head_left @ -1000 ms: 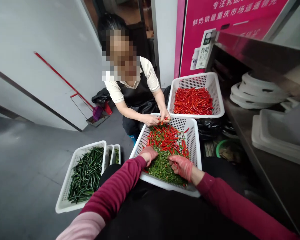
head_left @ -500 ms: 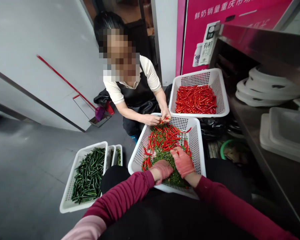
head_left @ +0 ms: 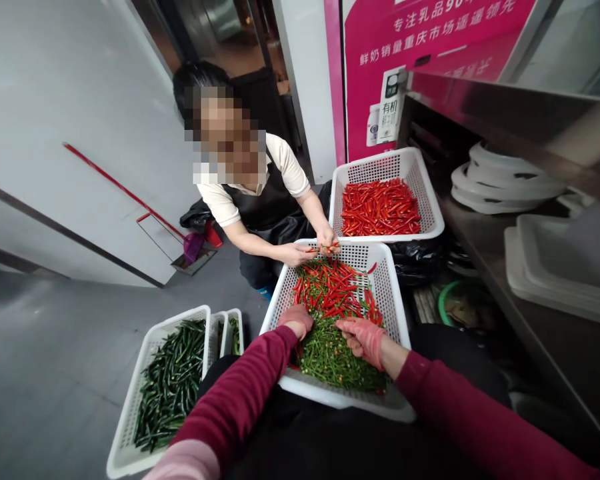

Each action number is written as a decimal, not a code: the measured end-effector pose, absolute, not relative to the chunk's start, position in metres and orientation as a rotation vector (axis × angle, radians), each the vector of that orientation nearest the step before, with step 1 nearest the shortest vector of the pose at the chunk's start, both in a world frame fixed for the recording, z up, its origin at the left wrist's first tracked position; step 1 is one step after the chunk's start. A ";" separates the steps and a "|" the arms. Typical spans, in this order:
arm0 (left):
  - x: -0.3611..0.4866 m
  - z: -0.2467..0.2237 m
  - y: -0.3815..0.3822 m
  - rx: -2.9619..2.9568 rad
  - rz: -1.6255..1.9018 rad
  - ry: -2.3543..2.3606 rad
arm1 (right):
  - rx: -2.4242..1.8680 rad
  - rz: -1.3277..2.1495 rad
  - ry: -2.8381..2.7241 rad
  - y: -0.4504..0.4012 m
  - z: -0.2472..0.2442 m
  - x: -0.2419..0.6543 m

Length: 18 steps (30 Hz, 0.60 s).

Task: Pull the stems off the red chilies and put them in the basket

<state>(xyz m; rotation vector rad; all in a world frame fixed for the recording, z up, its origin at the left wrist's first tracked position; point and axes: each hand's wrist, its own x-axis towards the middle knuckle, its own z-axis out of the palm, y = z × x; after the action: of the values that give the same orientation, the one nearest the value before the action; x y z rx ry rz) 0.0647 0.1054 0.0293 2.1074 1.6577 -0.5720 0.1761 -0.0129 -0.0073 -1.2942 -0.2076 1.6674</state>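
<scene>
A white perforated basket [head_left: 403, 313] holds red chillies [head_left: 333, 283] in its far half and a heap of green stems [head_left: 337, 360] in its near half. At the basket's left side is my left hand [head_left: 297, 319], in a thin pinkish glove, its fingers curled down and mostly hidden. My right hand [head_left: 363, 339], gloved the same way, is above the stems with thumb and fingertips pinched together; anything between them is too small to make out. Across the basket, a person's hands [head_left: 313, 250] hold red chillies over the far rim.
Behind on the right, another white basket [head_left: 435, 210] contains red chillies. A basket of green chillies [head_left: 173, 380] stands on the floor at left, beside smaller containers. A metal shelf [head_left: 535, 333] with white trays runs along the right. A dustpan [head_left: 195, 261] lies near the wall.
My left hand has moved left and away from me, off the stems. My right hand has come down slightly, nearer me. More stems show between them. The whole view has shifted a little.
</scene>
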 end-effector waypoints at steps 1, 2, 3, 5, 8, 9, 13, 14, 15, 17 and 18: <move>0.058 0.033 0.096 2.143 -0.562 1.609 | -1.333 1.683 -0.215 -0.013 -0.007 0.175; 0.052 0.036 0.085 2.195 -0.550 1.544 | -1.374 1.702 -0.235 -0.013 -0.006 0.173; 0.046 0.039 0.072 2.271 -0.526 1.434 | -1.415 1.718 -0.269 -0.013 -0.005 0.171; 0.039 0.042 0.045 2.396 -0.481 1.169 | -1.476 1.728 -0.388 -0.015 -0.003 0.165; 0.038 0.038 0.015 2.431 -0.487 0.845 | -1.576 1.689 -0.708 -0.020 0.000 0.157; 0.039 0.036 0.011 2.413 -0.507 0.775 | -1.608 1.681 -0.815 -0.022 0.001 0.156; 0.042 0.029 0.035 2.342 -0.580 0.963 | -1.581 1.643 -0.774 -0.022 -0.001 0.165; 0.043 0.029 0.048 2.321 -0.576 1.122 | -1.522 1.615 -0.645 -0.020 -0.003 0.169; 0.044 0.029 0.063 2.287 -0.567 1.285 | -1.458 1.586 -0.509 -0.017 -0.004 0.172; 0.048 0.027 0.090 2.194 -0.522 1.516 | -1.346 1.561 -0.299 -0.013 -0.008 0.178; 0.051 0.024 0.101 2.145 -0.505 1.601 | -1.307 1.575 -0.246 -0.011 -0.010 0.179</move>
<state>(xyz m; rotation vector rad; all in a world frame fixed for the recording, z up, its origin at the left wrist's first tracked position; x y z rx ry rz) 0.0514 0.1011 0.0244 2.1453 1.6010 -0.5045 0.1789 -0.0114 -0.0099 -1.3070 -0.2462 1.5749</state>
